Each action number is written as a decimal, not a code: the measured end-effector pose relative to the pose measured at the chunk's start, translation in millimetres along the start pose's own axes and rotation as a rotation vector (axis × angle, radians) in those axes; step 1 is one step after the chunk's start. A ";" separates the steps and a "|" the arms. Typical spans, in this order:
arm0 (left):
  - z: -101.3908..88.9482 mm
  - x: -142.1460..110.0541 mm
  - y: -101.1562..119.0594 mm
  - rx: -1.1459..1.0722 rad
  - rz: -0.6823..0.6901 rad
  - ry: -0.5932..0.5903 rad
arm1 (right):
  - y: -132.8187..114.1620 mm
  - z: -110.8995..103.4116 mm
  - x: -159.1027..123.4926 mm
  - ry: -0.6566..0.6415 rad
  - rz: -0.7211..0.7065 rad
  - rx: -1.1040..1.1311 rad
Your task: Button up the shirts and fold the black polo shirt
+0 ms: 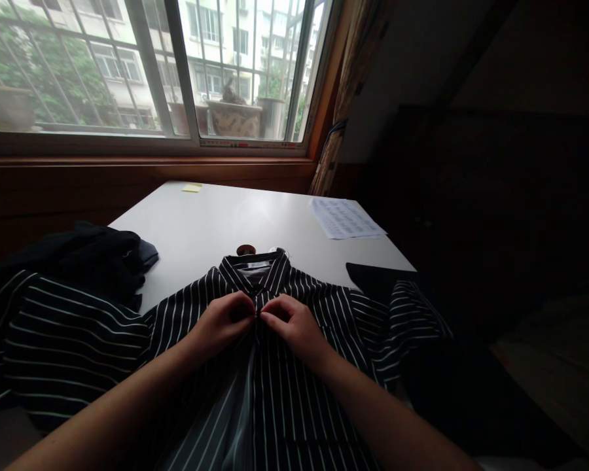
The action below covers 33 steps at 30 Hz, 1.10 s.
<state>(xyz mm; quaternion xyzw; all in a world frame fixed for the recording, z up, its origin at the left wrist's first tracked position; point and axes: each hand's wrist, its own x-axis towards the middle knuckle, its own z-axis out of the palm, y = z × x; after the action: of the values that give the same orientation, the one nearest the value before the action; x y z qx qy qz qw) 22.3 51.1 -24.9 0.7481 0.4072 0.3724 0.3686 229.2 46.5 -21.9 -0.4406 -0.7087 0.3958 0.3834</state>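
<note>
A black shirt with white stripes lies face up with its collar toward the window and both sleeves spread out. Its front hangs apart below the chest, showing the greyish inside. Just under the collar, my left hand pinches the edge of the left front panel between thumb and fingertips. My right hand pinches the facing edge of the other panel, its fingertips almost touching those of the left. Any button between the fingertips is too small to make out.
The shirt lies over a white table. Dark bunched clothing sits at left, printed sheets at back right, and a yellow note near the far edge. A small round brown object is behind the collar. Beyond stands a barred window.
</note>
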 end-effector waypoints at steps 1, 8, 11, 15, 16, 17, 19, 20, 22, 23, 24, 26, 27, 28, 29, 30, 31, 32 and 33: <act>-0.3 -0.3 0.1 -0.006 -0.001 -0.002 | -0.5 -0.2 0.2 -0.002 -0.001 -0.006; -1.9 0.6 5.4 -0.037 -0.019 -0.003 | -0.8 -0.6 0.7 -0.007 -0.007 -0.035; -1.8 1.6 7.3 -0.038 -0.017 0.002 | 1.0 0.2 0.3 0.004 -0.002 -0.044; -0.3 1.7 3.0 0.021 -0.026 0.018 | 5.4 0.7 0.4 0.037 0.041 0.024; 0.2 1.5 1.0 0.051 -0.025 0.023 | 6.3 0.6 0.5 0.053 0.054 0.049; 0.6 1.3 -1.1 0.090 -0.022 0.028 | 6.7 0.3 0.6 0.073 0.060 0.063; 0.7 0.7 -4.9 0.191 -0.003 0.035 | 6.7 -0.3 0.7 0.112 0.038 0.030; 0.4 0.5 -6.6 0.249 0.013 0.038 | 6.3 -0.6 0.7 0.129 0.012 -0.015; -1.3 0.4 -9.8 0.363 0.050 0.047 | 5.6 -1.0 0.6 0.147 -0.053 -0.132; -2.5 0.5 -11.5 0.410 0.065 0.052 | 5.7 -0.9 0.6 0.150 -0.088 -0.191; -4.0 0.7 -13.5 0.448 0.077 0.058 | 6.2 -0.7 0.6 0.146 -0.120 -0.248; -7.0 1.2 -18.3 0.503 0.094 0.071 | 8.8 0.1 0.5 0.100 -0.168 -0.349; -8.4 1.3 -21.0 0.525 0.103 0.075 | 10.7 0.6 0.4 0.059 -0.179 -0.398; -9.4 1.4 -23.7 0.547 0.111 0.075 | 12.8 1.2 0.2 0.011 -0.183 -0.447; -10.0 1.3 -26.5 0.572 0.116 0.073 | 15.0 1.7 -0.1 -0.037 -0.184 -0.497; -10.2 1.2 -29.2 0.597 0.120 0.071 | 17.1 2.3 -0.5 -0.079 -0.183 -0.546; -10.1 1.0 -31.8 0.622 0.122 0.067 | 18.8 2.8 -0.8 -0.111 -0.179 -0.591; -9.6 0.8 -34.3 0.646 0.125 0.064 | 20.1 3.1 -0.9 -0.135 -0.174 -0.630; -9.0 0.7 -36.7 0.668 0.130 0.061 | 20.9 3.3 -0.8 -0.153 -0.169 -0.661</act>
<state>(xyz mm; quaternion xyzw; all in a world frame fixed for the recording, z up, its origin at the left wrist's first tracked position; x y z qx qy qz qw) 2.6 68.5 -52.0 0.8403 0.4691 0.2635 0.0666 233.3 51.2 -42.2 -0.4495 -0.8593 0.1438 0.1971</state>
